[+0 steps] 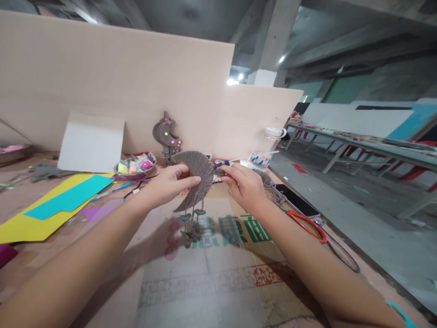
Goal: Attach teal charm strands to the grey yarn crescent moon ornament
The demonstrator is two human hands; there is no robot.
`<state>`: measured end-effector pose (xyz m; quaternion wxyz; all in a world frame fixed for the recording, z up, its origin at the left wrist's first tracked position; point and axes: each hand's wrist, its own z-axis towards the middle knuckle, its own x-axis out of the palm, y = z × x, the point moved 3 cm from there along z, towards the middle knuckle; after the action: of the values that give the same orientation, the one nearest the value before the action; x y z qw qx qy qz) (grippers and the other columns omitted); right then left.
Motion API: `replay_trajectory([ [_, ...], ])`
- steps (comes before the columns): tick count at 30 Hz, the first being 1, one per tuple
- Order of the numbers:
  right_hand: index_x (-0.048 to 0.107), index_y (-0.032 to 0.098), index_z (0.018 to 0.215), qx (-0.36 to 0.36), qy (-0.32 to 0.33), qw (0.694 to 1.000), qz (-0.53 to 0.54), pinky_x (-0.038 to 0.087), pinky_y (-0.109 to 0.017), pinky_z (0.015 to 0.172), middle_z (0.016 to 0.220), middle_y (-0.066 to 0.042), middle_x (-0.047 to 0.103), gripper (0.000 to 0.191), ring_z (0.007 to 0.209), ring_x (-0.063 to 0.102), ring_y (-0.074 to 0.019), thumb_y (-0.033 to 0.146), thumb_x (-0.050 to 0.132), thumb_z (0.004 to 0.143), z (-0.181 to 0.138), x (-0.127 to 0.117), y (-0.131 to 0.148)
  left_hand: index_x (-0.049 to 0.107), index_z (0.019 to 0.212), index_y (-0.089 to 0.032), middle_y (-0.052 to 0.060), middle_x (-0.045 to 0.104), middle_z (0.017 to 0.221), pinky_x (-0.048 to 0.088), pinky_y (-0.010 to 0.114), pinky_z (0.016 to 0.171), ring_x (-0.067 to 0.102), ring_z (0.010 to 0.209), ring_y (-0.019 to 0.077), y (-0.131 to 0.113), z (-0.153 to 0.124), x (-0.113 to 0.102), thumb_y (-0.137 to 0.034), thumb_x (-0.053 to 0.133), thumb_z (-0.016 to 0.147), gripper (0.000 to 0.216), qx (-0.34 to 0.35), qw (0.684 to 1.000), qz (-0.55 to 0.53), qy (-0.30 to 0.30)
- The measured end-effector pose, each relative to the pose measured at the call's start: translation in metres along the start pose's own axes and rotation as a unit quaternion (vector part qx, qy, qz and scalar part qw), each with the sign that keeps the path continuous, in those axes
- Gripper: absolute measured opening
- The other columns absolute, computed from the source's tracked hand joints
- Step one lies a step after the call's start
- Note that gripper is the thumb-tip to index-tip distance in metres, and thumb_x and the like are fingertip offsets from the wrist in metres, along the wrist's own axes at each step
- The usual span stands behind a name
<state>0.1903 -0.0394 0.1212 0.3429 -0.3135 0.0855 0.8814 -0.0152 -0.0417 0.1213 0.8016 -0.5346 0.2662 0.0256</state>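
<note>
My left hand (169, 183) grips a grey yarn-wrapped crescent moon ornament (201, 175) between thumb and fingers, holding it up off the work surface. Strings with teal heart-shaped pieces (185, 217) dangle from its lower side. Just right of the crescent's edge, my right hand (244, 184) is closed in a pinch. A small greyish bit shows at its fingertips, too indistinct to name. Beneath both hands lies a clear sheet over printed cardboard (218, 255).
Another crescent ornament (166, 134) with coloured dots stands against the pale board. A tray of coloured clay (134, 166) and yellow and blue sheets (70, 196) lie left. Right are grey yarn (271, 187), a phone (297, 200), orange-handled scissors (307, 225) and a lidded plastic container (268, 146).
</note>
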Motion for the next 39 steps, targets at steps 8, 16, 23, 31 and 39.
replay_trajectory([
  [8,0.062,0.018,0.108,0.007,-0.009,1.0,0.016,0.048,-0.031,0.075,0.092,-0.008,0.07,0.026,0.086,0.063,-0.0194,0.03,0.043,0.096,-0.003,0.003,-0.001,0.064,0.087,-0.014,0.007,0.066,0.088,0.045,0.032,0.076,0.06,0.083,0.0201,0.002,0.0,0.0,-0.047,0.057,0.082,0.034,-0.011,1.0,0.001,-0.006],
  [16,0.06,0.018,0.109,0.037,-0.014,0.997,0.071,0.047,-0.032,0.075,0.094,-0.009,0.068,0.026,0.087,0.063,-0.0203,0.03,0.042,0.095,-0.001,-0.002,-0.004,0.064,0.089,-0.014,0.008,0.067,0.091,0.046,0.035,0.081,0.061,0.086,0.0212,0.003,-0.001,-0.003,-0.047,0.059,0.081,0.035,-0.025,0.999,-0.007,-0.027],
  [23,0.061,0.018,0.108,0.002,-0.019,0.999,0.046,0.048,-0.031,0.074,0.093,-0.009,0.069,0.024,0.085,0.063,-0.0201,0.03,0.046,0.094,-0.003,0.001,0.0,0.064,0.085,-0.014,0.006,0.066,0.087,0.046,0.035,0.081,0.062,0.087,0.0225,0.005,0.001,-0.003,-0.048,0.058,0.081,0.034,-0.016,0.999,0.018,-0.03],
  [31,0.059,0.015,0.113,0.03,-0.003,0.998,0.05,0.047,-0.034,0.078,0.101,-0.012,0.067,0.029,0.091,0.062,-0.0223,0.031,0.043,0.095,0.003,-0.006,0.005,0.063,0.074,-0.017,0.004,0.064,0.076,0.045,0.029,0.066,0.059,0.075,0.0195,-0.003,0.0,0.004,-0.045,0.055,0.079,0.03,-0.005,0.993,0.106,-0.043],
  [39,0.061,0.019,0.101,0.14,0.017,0.986,0.093,0.041,-0.027,0.063,0.08,-0.004,0.066,0.041,0.069,0.058,-0.0171,0.052,0.065,0.077,0.002,-0.001,0.012,0.047,0.062,-0.018,-0.001,0.051,0.064,0.035,0.026,0.057,0.051,0.065,0.0153,-0.014,-0.006,0.022,-0.041,0.051,0.08,0.03,-0.006,0.976,0.216,-0.021],
])
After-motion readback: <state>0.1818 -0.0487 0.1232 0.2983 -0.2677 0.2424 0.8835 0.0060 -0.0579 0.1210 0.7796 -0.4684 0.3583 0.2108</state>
